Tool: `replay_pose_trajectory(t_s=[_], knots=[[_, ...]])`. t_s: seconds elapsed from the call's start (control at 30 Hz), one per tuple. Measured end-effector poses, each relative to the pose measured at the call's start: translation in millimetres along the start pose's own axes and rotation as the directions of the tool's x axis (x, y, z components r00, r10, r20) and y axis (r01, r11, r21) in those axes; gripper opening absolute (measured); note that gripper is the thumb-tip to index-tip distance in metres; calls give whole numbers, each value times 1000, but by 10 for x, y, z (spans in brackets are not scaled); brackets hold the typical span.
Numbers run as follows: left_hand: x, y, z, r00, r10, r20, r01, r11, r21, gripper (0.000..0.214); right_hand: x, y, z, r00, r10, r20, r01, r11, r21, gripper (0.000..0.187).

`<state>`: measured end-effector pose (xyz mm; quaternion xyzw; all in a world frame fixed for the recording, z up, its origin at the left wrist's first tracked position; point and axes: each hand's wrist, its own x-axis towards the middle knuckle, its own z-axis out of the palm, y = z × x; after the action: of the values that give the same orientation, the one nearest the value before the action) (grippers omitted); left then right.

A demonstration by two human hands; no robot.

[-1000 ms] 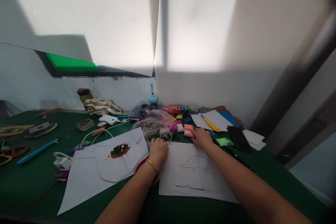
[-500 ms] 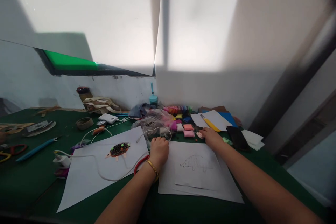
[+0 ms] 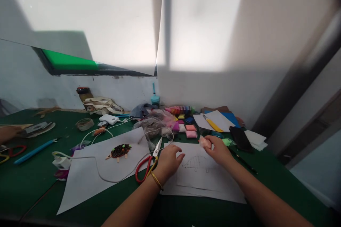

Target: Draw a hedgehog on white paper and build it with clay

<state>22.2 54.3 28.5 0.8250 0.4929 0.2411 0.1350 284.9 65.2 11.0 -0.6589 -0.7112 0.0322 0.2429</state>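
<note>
My right hand (image 3: pixel 217 148) pinches a pale peach packet of modelling clay (image 3: pixel 205 142) over the upper right of a sheet with a pencil hedgehog drawing (image 3: pixel 195 163). Thumb and fingers apart, my left hand (image 3: pixel 170 159) hovers empty by the sheet's left edge. Scissors (image 3: pixel 144 168) with red and yellow handles lie just left of that wrist. Farther left, a white sheet (image 3: pixel 87 181) bears a finished-looking hedgehog (image 3: pixel 121 150) with dark spines and green dots. Pink clay packets (image 3: pixel 191 134) and other coloured ones sit beyond the drawing.
A white cable (image 3: pixel 99 175) loops across the left sheet from a charger plug (image 3: pixel 61 163). A yellow cutter (image 3: pixel 214 126), a dark phone (image 3: pixel 241 139) and a black pencil (image 3: pixel 246 163) lie to the right. Another person's hand (image 3: pixel 9 134) shows at the far left.
My right hand has drawn back toward me from the clay packets, bringing the peach packet over the drawing. My left hand has shifted slightly nearer and opened, uncovering the scissor blades.
</note>
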Motion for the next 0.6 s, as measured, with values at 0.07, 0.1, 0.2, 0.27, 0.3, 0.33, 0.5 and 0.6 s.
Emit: replay_pose_trajectory(t_s=[0.07, 0.1, 0.2, 0.27, 0.3, 0.33, 0.5, 0.6], knots=[[-16, 95, 41, 998, -26, 57, 34, 988, -151, 34, -188, -149, 14, 995, -91, -33, 94, 991, 92, 35], [-17, 135, 62, 995, -32, 94, 51, 977, -206, 37, -259, -216, 19, 990, -137, -36, 140, 983, 117, 36], [22, 169, 91, 990, -19, 137, 43, 984, -172, 38, -311, -313, 13, 986, -164, -38, 166, 983, 74, 38], [92, 108, 67, 997, -13, 78, 12, 1000, 14, 33, -203, -262, -5, 997, -81, -11, 81, 996, -28, 39], [138, 59, 43, 999, -10, 37, 5, 992, 124, 28, -119, -208, -15, 1000, -20, 12, 21, 996, -89, 39], [191, 5, 14, 1000, -13, 13, 11, 983, 185, 24, -26, -143, -22, 1000, 22, 19, -19, 993, -117, 38], [494, -223, -96, 999, -25, -36, 36, 947, 320, 20, 336, 111, 12, 992, 122, 14, -117, 979, -169, 35], [664, -307, -83, 997, -57, -46, 70, 928, 366, 33, 380, 133, 77, 989, 149, 10, -145, 973, -180, 35]])
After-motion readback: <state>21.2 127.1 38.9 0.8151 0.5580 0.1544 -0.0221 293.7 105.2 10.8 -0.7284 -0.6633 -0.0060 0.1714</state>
